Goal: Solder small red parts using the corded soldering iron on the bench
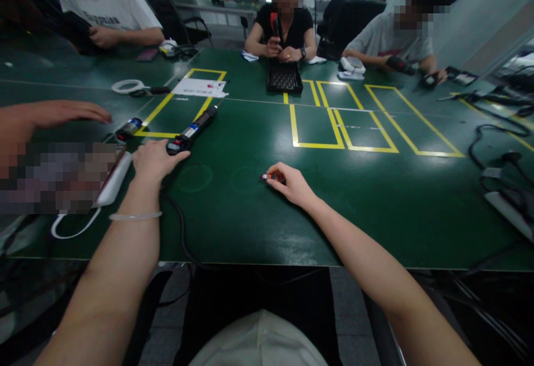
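My left hand [153,160] rests on the green table [258,227] with its fingers against the rear end of a black electric screwdriver [192,129], which lies pointing away toward the far right. A thin white band circles that wrist. My right hand [291,183] lies on the table further right, fingers pinched on a small red and silver part [267,177]. The screwdriver's black cable [180,227] runs back off the near table edge.
Yellow tape boxes [346,127] mark the table centre. A black tray [284,78] sits before a person opposite. A neighbour's hand [62,113] and a white device [113,179] lie at left. Cables and tools [500,177] crowd the right edge. Other people sit around.
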{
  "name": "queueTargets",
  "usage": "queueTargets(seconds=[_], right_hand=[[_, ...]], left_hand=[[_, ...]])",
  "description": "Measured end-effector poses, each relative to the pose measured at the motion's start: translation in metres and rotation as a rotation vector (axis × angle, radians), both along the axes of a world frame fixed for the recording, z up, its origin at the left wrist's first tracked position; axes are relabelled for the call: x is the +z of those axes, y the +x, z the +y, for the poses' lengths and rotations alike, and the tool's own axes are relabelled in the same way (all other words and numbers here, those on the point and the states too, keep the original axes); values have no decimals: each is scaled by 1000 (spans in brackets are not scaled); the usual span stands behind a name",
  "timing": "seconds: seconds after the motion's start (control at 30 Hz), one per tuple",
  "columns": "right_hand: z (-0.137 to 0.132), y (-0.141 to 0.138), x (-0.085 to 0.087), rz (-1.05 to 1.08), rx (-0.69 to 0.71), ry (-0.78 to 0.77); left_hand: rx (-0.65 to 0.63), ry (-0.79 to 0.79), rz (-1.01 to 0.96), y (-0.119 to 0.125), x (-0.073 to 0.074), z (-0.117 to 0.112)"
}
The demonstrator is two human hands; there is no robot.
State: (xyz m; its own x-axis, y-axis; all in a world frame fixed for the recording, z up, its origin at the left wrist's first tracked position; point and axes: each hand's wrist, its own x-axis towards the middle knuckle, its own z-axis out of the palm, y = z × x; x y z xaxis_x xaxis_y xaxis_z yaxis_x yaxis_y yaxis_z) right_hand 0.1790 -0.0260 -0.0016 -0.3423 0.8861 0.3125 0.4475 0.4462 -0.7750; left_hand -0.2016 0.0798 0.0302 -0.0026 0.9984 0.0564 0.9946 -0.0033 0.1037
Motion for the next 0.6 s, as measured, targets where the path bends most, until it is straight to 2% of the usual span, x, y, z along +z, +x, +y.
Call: queueTargets(seconds=[0.1,0.3,0.6], right_hand=[[-1,0,1,2,-2,-11],[0,-1,0,5,0,35],[1,-1,-3,-9,-7,30]], left_hand=[[151,19,106,13,4,-1],[82,29,159,27,5,-4],[3,187,3,43,-16,-8]])
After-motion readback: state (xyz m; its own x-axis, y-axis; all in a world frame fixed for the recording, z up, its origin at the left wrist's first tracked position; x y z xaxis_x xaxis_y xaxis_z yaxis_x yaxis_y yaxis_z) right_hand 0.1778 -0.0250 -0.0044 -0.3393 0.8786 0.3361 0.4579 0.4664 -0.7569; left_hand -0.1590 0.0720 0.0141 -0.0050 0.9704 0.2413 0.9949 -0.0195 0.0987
